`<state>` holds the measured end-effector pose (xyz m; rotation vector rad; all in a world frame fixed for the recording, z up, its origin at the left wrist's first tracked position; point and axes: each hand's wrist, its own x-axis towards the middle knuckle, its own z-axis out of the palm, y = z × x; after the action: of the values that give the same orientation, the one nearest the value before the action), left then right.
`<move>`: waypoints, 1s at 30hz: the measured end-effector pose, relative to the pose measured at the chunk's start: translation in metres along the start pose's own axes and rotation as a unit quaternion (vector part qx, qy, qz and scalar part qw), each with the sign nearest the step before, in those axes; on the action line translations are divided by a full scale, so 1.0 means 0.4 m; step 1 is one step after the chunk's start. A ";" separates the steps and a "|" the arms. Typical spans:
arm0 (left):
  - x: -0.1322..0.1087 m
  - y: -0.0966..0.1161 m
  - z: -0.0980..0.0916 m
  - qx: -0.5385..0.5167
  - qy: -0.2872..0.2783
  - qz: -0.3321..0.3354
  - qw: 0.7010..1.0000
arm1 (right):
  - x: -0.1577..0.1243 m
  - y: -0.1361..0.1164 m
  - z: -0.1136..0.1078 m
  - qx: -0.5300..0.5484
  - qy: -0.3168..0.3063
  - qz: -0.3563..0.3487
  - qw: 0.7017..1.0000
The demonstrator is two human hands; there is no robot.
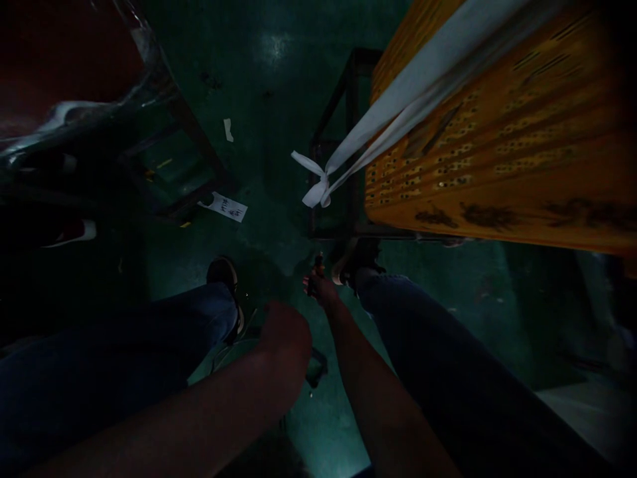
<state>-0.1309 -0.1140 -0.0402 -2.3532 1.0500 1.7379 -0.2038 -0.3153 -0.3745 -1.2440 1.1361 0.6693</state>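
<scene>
Low between my feet, my right hand [321, 287] is closed around a small dark tool with an orange part [319, 265], which points away from me. It is too dark to tell what kind of tool it is. My left hand [286, 328] is nearer the camera, bent down at the wrist. The back of the hand hides its fingers, and I cannot see whether it holds anything. Under it, close to the floor, part of a dark angular object [317, 368] shows, along with a thin curved line like a wire or cord [233, 345].
To the right, an orange perforated crate [497, 166] rests on a dark metal frame [352, 119], with a knotted white strip [398, 109] tied across it. A written paper tag [226, 206] lies on the green floor. At the left stands a plastic-wrapped red thing [64, 60].
</scene>
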 end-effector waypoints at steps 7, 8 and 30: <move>0.028 -0.002 -0.019 -0.004 0.016 0.003 1.000 | 0.008 -0.055 0.010 0.073 -0.031 0.029 0.996; 0.030 0.000 -0.025 -0.016 0.018 0.018 1.000 | 0.004 -0.057 0.017 0.077 -0.024 0.024 0.996; 0.047 -0.174 -0.087 -0.234 0.053 0.052 0.969 | -0.537 -0.335 -0.122 -0.400 -0.379 -0.117 0.826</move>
<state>-0.0619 -0.0835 -0.0677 -2.7299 0.8637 2.1157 -0.1726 -0.3573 -0.1220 -1.5391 -0.0139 1.3714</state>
